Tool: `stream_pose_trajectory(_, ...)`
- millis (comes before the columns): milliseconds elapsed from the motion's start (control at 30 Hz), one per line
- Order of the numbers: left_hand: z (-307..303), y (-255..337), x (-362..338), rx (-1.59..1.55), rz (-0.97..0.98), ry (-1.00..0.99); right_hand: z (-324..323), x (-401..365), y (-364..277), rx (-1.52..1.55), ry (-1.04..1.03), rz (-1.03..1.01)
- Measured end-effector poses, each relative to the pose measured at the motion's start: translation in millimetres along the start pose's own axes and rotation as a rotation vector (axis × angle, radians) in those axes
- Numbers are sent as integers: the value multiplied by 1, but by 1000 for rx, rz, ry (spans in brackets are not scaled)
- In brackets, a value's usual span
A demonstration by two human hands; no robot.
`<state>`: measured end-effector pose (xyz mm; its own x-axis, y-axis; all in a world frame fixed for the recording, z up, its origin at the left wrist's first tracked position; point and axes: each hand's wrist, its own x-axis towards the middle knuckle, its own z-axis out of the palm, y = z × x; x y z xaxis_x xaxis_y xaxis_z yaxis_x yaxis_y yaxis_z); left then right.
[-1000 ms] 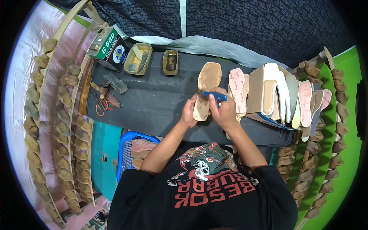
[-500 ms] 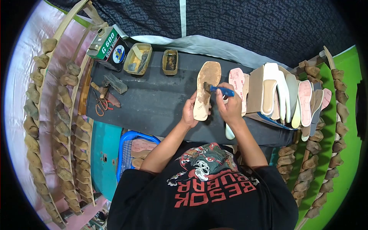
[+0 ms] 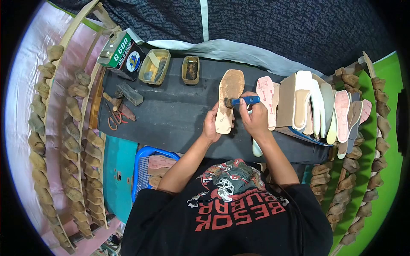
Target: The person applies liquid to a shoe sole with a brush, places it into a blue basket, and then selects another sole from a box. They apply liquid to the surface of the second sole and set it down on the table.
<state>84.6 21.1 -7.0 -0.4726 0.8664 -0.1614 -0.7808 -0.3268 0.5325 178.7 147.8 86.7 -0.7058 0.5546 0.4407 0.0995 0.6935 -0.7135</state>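
Observation:
My left hand (image 3: 211,123) grips a tan shoe insole (image 3: 232,85) by its lower left edge, holding it up over the dark table. The insole's upper and middle part is stained brown, while its lower end is pale with small markings. In my right hand (image 3: 255,117) is a blue-handled brush (image 3: 247,100), its dark bristles touching the middle of the insole near the right edge. Just right of my right hand lies a pink printed insole (image 3: 265,91).
A box (image 3: 285,102) with many insoles stands at the right. On the dark table (image 3: 166,115) are a glue can (image 3: 121,55), two small tubs (image 3: 154,66) (image 3: 190,70), pliers (image 3: 114,118) and a grey block (image 3: 130,94). Racks of wooden pieces (image 3: 38,147) flank both sides.
The brush has moved slightly down and left across the insole, with its handle turned more level. The insole stands a little more upright in my left hand.

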Motion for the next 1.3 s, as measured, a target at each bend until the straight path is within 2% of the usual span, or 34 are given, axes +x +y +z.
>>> stream_pose_trajectory(100,1,2,1,21,13,9,5,0,3,11,6,-28)
stream_pose_trajectory(333,-26,-1,-14,29,14,76,29,13,7,81,-177,188)
stream_pose_trajectory(567,-54,-2,-25,-68,40,88,50,49,2,-25,-228,119)
stream_pose_trajectory(600,-57,0,-27,-62,35,106,60,55,10,85,-197,127)
stream_pose_trajectory(700,-68,5,-36,-40,29,157,81,80,16,150,-170,82)
stream_pose_trajectory(867,-87,7,-55,-22,29,215,125,107,25,163,-195,89)
stream_pose_trajectory(1300,-99,29,-92,-78,50,295,178,112,38,-40,-332,91)
